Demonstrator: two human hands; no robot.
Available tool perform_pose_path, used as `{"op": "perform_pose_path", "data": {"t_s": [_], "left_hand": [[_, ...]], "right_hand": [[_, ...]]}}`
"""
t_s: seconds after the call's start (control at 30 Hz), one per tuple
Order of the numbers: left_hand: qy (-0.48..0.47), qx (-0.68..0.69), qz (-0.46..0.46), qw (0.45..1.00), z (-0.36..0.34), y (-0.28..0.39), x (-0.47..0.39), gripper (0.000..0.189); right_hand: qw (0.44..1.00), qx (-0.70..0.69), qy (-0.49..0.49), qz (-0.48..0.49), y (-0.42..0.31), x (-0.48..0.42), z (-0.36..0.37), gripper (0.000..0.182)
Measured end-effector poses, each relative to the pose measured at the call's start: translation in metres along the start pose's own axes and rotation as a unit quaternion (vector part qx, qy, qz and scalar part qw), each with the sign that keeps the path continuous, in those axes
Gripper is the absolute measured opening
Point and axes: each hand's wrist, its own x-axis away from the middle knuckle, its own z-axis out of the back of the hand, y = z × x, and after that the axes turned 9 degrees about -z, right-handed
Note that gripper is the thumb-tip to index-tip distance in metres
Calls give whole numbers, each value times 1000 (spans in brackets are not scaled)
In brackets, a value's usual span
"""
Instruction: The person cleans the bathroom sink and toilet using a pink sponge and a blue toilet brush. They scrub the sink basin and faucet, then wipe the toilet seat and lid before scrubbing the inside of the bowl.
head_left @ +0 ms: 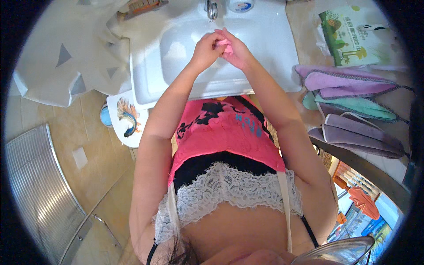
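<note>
Both hands meet over a white washbasin (179, 66), just below a chrome faucet (212, 10). Between them is a small pink object, perhaps a piece of soap or a cloth (226, 46). My left hand (208, 49) is curled with its fingers around the pink object. My right hand (237, 51) lies against it from the other side, palm turned inward and fingers extended. A thin bit of water shows at the faucet's mouth. The overlapping fingers hide part of the pink object.
Purple, green and grey towels (357, 86) hang at the right below a printed green-and-white package (357, 39). A white container (240, 5) stands behind the basin, near the faucet. At the left are a patterned curtain (43, 49) and a white lid with a fish picture (139, 140).
</note>
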Motion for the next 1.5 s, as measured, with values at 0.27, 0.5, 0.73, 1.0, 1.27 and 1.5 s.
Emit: {"op": "perform_pose_path", "data": {"t_s": [0.27,0.5,0.73,1.0,1.27,1.5], "left_hand": [[32,-422,-230,876,83,10,34,38],[2,-305,-31,952,136,20,96,41],[3,-297,-19,955,137,19,130,41],[-14,-262,-32,964,110,3,149,40],[8,-222,-88,971,112,-21,157,38],[16,-219,-74,973,126,-19,164,36]], "right_hand": [[943,283,166,50,-22,-30,14,33],[542,736,203,351,-22,-82,45,30],[601,722,166,300,-36,-68,25,28],[824,521,209,-78,13,-28,54,30],[874,433,219,-19,3,9,50,51],[816,495,285,89,-12,11,5,34]]}}
